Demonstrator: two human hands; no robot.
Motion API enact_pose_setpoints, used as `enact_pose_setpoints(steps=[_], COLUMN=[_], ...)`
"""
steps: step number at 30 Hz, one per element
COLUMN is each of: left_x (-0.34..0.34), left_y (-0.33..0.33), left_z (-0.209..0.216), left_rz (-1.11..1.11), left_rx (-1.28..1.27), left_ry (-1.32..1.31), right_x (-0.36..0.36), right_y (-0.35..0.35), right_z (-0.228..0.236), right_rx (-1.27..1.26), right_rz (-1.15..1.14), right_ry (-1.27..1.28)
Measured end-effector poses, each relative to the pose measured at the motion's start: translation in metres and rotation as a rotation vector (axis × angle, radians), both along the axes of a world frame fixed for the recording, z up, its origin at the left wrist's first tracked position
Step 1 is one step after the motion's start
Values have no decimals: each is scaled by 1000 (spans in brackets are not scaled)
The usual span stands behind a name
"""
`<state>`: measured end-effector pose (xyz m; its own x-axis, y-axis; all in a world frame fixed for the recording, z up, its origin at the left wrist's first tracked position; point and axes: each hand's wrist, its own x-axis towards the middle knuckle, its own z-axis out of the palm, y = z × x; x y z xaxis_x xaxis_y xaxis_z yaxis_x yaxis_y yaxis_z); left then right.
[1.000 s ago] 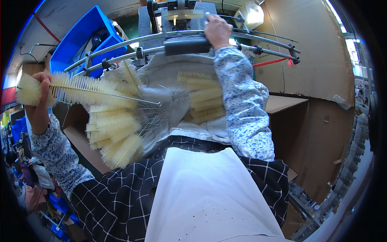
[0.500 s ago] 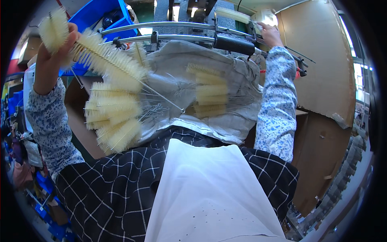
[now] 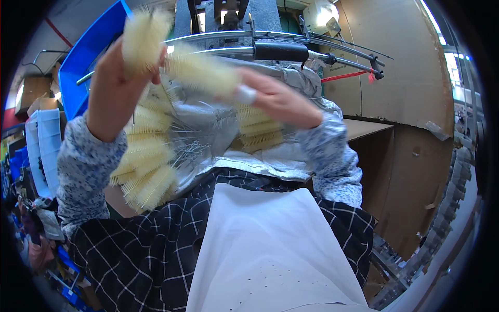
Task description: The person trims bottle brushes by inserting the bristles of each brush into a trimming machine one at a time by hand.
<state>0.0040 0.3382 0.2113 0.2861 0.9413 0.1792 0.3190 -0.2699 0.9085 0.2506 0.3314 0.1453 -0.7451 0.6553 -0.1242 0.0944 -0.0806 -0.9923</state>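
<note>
Right hand [image 3: 280,101] swung in from the rails' [image 3: 223,51] right end, grip too blurred to tell, toward the brush [image 3: 148,44] gripped in left hand [image 3: 117,78], so both now worked near the bin [image 3: 78,62]

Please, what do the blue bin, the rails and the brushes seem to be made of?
Blue bin: probably plastic, smooth and evenly coloured. Rails: likely polished metal, with bright reflections. Brushes: cream bristles, natural or synthetic unclear; their shiny stems look like metal wire.
</note>
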Motion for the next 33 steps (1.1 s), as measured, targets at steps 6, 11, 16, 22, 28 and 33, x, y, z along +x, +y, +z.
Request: enact_pose_setpoints(steps=[6, 11, 16, 22, 28, 33], left_x=[-52, -132, -159, -154, -164, -157], left_y=[-15, -32, -57, -60, -66, -64], left_z=[8, -42, -74, -64, -71, -69], left_rz=[-87, 94, 148, 248, 156, 175], left_rx=[-87, -338, -666, -632, -687, -562], left_ry=[492, 633, 488, 429, 460, 340], right_x=[-15, 81, 77, 76, 74, 76], right_y=[9, 110, 134, 137, 137, 139], right_z=[-15, -81, -97, -100, -97, -95], right_rx=[119, 1189, 1080, 1074, 1089, 1028], right_rz=[-152, -763, -707, -689, -680, -660], right_ry=[-86, -1011, -1154, -1145, -1145, -1106])
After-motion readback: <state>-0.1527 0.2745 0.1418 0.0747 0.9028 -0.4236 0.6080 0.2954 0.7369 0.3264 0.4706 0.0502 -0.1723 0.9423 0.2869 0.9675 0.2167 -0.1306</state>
